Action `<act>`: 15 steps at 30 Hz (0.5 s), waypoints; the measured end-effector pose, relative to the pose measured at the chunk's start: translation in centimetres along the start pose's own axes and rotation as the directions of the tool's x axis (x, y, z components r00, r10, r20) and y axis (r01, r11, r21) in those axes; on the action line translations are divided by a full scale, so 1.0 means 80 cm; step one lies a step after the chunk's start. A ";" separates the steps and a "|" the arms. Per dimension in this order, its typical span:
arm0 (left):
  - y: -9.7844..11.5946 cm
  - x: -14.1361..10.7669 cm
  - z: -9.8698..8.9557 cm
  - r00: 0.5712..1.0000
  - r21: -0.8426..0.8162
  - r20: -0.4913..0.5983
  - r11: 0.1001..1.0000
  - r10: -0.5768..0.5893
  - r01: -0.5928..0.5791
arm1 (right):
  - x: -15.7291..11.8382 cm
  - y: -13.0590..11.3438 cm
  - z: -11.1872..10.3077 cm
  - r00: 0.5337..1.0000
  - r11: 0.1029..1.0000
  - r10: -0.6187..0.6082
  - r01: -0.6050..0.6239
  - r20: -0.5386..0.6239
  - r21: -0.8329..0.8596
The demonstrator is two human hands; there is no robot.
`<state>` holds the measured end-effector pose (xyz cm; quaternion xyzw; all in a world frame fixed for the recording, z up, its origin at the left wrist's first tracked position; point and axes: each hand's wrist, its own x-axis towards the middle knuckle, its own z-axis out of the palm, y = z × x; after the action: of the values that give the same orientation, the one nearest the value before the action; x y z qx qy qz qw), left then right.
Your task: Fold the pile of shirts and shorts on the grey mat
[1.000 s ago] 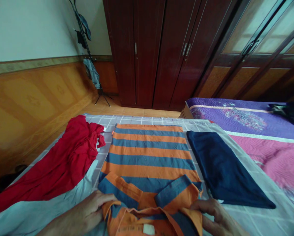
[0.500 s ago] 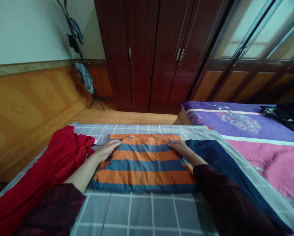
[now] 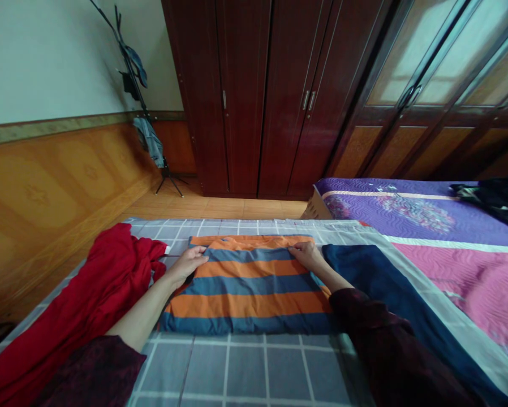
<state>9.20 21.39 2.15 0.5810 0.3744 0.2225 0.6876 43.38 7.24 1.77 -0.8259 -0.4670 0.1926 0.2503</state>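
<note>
An orange and blue striped garment (image 3: pixel 249 282) lies folded on the grey checked cover (image 3: pixel 245 367) in the middle. My left hand (image 3: pixel 188 263) pinches its upper left edge between thumb and fingers. At the upper right part of the garment, my right hand (image 3: pixel 307 254) has its fingers closed on the fabric. A crumpled red garment (image 3: pixel 105 277) lies to the left, partly behind my left forearm. Dark blue cloth (image 3: pixel 390 282) is spread on the right, partly under my right sleeve.
Beyond the bed are a dark red wardrobe (image 3: pixel 241 113) and a coat stand (image 3: pixel 139 93) with items hung on it. At right lies a purple and pink quilt (image 3: pixel 470 254) with a black garment (image 3: pixel 500 198) on it.
My left hand has gone from lying on the fabric to pinching and slightly lifting its edge. My right hand has stayed near the same spot. The view has tilted slightly.
</note>
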 end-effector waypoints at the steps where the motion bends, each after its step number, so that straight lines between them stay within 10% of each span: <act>1: 0.001 -0.005 -0.001 1.000 0.030 -0.017 1.000 -0.005 0.005 | 0.000 -0.001 0.001 1.000 1.000 -0.005 0.005 -0.001 -0.031; 10: -0.019 -0.112 -0.042 0.987 0.401 -0.157 0.915 0.026 0.040 | -0.109 0.028 -0.045 0.994 0.970 -0.107 0.100 -0.022 -0.223; 15: -0.060 -0.172 -0.034 0.964 0.565 -0.226 0.825 0.143 0.010 | -0.216 0.074 -0.034 0.769 0.683 -0.635 0.516 -0.072 -0.517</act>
<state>-2.09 11.84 0.88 0.7358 0.4888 0.2006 0.4236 40.43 -10.99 1.93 -0.6873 -0.7015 -0.1188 0.1466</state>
